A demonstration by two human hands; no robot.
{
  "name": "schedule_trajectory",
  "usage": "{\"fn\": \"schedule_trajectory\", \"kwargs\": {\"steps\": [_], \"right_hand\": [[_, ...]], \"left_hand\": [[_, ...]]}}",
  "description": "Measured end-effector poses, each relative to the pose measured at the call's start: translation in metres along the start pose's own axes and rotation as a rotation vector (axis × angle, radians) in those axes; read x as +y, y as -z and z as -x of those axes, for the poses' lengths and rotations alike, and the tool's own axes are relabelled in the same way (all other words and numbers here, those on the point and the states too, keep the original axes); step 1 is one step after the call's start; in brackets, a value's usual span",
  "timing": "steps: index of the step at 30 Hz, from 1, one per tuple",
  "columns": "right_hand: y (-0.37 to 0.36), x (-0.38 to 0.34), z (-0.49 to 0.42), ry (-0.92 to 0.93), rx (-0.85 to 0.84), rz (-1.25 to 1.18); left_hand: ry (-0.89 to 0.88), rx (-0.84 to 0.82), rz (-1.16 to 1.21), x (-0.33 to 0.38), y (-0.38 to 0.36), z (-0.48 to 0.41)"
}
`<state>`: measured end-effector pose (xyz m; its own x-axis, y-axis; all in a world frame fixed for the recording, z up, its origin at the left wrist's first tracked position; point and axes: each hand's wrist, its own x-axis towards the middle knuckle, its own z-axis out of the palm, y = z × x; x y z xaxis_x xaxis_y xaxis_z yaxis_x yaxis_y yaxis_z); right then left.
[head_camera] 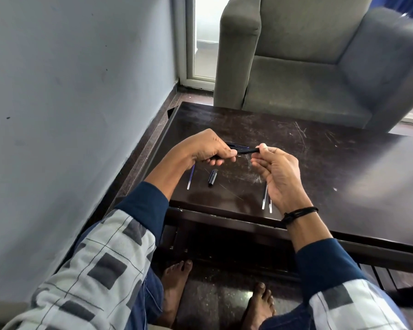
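Nearest on the dark table (319,163), close to its near edge, two refills (264,196) lie side by side on the right, partly under the right wrist. A single refill (191,176) lies to the left. Between them, a little farther in, a black cap (212,177) rests on its side.

Above these, clear of the tabletop, the black pen barrel (247,151) spans the gap between the two hands. Its long axis runs left to right, almost level, with the right end slightly higher. The left hand (205,148) has its fingers curled round the left end. The right hand (279,175) pinches the right end between thumb and forefinger, its other fingers loosely bent below. Both ends are covered, so I cannot tell which is the writing end. Any pull or twist would probably run along this left-right axis, with both hands equally close.

Just beyond the barrel, a second pen (240,146) lies on the table. An armchair (307,79) stands at the far edge.
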<state>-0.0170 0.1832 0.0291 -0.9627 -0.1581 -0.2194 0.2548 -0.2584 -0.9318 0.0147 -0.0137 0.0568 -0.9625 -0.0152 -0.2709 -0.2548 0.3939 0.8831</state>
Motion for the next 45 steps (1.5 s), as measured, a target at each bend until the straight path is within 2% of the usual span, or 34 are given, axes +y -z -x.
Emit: {"fn": "schedule_trajectory", "kwargs": {"steps": [7, 13, 19, 28, 34, 41, 45], "right_hand": [[0.004, 0.004, -0.004, 0.015, 0.01, 0.105], [0.005, -0.002, -0.004, 0.006, -0.046, 0.059], [0.008, 0.006, -0.012, 0.028, 0.006, 0.176], [0.009, 0.002, -0.012, 0.023, -0.003, 0.112], [0.01, 0.006, -0.013, 0.051, -0.009, 0.211], [0.01, 0.004, -0.013, 0.035, -0.028, 0.16], [0.01, 0.007, -0.014, 0.045, -0.005, 0.214]], "left_hand": [[-0.014, 0.014, -0.06, -0.001, -0.002, 0.0], [-0.003, 0.026, -0.053, -0.002, -0.002, -0.002], [0.006, 0.015, -0.052, -0.002, -0.004, -0.002], [0.0, 0.027, -0.045, -0.001, -0.002, -0.002], [-0.001, 0.025, -0.046, -0.002, -0.002, -0.002], [0.002, 0.031, -0.049, -0.002, 0.0, -0.002], [-0.004, 0.029, -0.064, -0.003, -0.001, -0.002]]}}
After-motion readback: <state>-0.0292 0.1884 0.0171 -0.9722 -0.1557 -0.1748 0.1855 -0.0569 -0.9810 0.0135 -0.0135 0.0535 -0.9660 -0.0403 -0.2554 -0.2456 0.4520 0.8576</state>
